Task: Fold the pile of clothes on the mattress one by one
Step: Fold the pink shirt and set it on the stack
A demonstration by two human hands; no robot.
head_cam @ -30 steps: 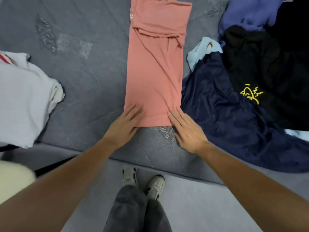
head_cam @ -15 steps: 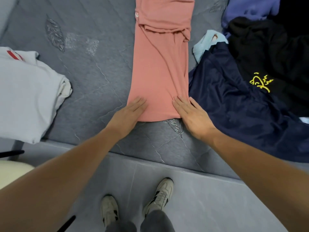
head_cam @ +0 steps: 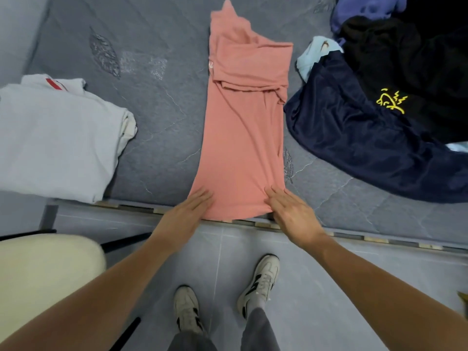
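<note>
No legible text, number or brand name is found on any item. A yellow graphic mark (head_cam: 392,102) is printed on the black garment (head_cam: 395,62) without readable letters, and a small white mark (head_cam: 210,65) on the pink shirt (head_cam: 243,138) is too small to be read. A plain red stripe (head_cam: 54,84) is noted on the folded white garment (head_cam: 55,138).

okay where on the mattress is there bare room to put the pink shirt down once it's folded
Bare mattress lies between the folded white garment and the pink shirt, running to the far left. A smaller bare patch sits near the edge, right of the right hand. The far right is crowded by the navy garment and black clothes.
</note>
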